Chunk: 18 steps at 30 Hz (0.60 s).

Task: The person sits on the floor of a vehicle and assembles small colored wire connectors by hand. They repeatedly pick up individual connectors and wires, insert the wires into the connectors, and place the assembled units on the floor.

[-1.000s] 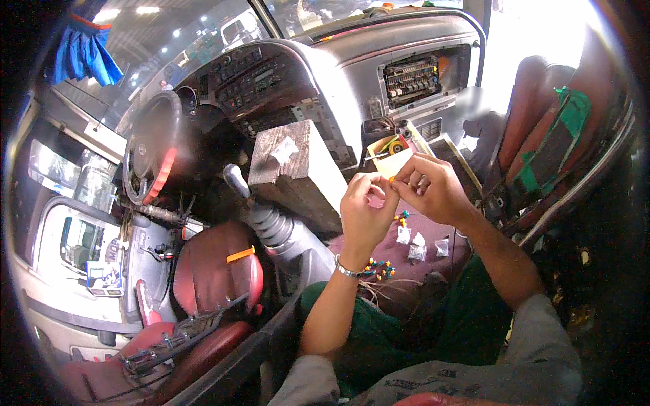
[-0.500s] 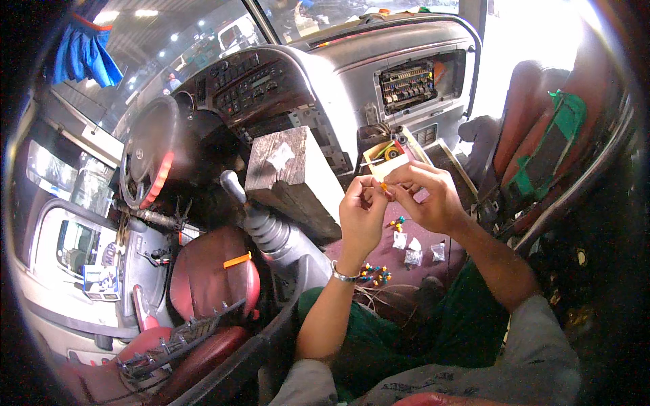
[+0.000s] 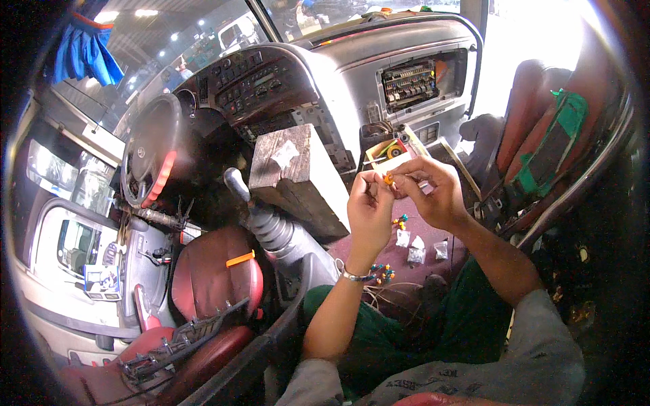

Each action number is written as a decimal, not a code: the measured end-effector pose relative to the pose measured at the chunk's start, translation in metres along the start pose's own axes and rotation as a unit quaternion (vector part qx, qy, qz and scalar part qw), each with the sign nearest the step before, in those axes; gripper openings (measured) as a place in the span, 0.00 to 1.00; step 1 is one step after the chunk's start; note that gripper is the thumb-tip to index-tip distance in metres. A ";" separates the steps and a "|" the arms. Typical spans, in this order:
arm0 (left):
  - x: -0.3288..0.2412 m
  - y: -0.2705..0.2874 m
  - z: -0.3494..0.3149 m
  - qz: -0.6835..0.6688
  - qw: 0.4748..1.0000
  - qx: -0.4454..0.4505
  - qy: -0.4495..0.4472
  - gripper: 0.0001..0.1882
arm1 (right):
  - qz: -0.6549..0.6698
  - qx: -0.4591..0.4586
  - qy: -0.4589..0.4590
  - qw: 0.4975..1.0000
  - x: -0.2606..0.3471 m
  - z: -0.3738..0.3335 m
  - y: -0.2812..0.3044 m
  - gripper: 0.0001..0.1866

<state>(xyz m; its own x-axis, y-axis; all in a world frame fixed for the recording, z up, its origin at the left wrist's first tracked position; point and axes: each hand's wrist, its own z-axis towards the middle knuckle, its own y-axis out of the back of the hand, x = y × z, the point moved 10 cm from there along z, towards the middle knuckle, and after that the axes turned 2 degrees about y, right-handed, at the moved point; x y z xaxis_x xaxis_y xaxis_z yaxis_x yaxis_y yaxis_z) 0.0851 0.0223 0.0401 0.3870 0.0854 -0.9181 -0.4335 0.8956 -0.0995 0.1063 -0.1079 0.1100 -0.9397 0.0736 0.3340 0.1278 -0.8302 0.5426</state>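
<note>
Above the dark red floor [image 3: 440,271], my two hands meet fingertip to fingertip at a small orange part [image 3: 388,179]. My left hand [image 3: 369,206], with a band on its wrist, pinches it from the left. From the other side my right hand [image 3: 433,193] closes thumb and fingers on the same piece. Fingers cover most of it, so its exact kind cannot be told. Below lie small clear packets [image 3: 416,254]. Clusters of tiny blue, yellow and orange pieces are near them, one cluster [image 3: 402,220] beyond the packets and another [image 3: 383,273] beside my left wrist.
A wooden block [image 3: 288,179] stands left of my hands, beside the gear lever [image 3: 237,184]. Beyond my hands is a yellow box [image 3: 386,162] with tools. The dashboard has an opened fuse panel [image 3: 413,84]. A steering wheel [image 3: 152,149] and red seats are around.
The view has shifted slightly, moving the surroundings a little right. My hands stay together on the orange part, more of which shows between the fingertips now.
</note>
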 end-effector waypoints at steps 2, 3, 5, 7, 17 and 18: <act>-0.012 0.002 -0.002 0.072 0.993 0.000 -0.090 0.06 | 0.118 -0.014 -0.063 0.991 -0.018 -0.005 -0.006 0.05; -0.018 0.002 -0.005 0.108 0.985 0.000 -0.134 0.06 | 0.161 -0.017 -0.098 0.982 -0.027 -0.009 -0.010 0.05; -0.014 0.005 -0.004 0.079 0.988 0.003 -0.132 0.05 | 0.248 -0.032 -0.164 0.954 -0.045 -0.016 -0.019 0.06; -0.009 0.004 -0.002 0.078 0.990 0.011 -0.120 0.05 | 0.319 -0.055 -0.212 0.922 -0.058 -0.024 -0.027 0.06; -0.002 -0.008 0.001 -0.023 0.997 0.067 -0.025 0.09 | 0.257 -0.071 -0.139 0.954 -0.055 -0.013 0.001 0.05; -0.002 -0.008 0.001 -0.019 0.997 0.074 -0.025 0.09 | 0.243 -0.062 -0.139 0.958 -0.052 -0.010 0.003 0.05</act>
<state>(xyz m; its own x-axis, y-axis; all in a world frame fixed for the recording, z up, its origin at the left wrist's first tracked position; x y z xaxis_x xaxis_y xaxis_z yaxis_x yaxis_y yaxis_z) 0.0881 0.0152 0.0433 0.4418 0.0692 -0.8945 -0.2948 0.9528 -0.0719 0.1524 -0.1202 0.0865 -0.6557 -0.2079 0.7258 0.4740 -0.8616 0.1814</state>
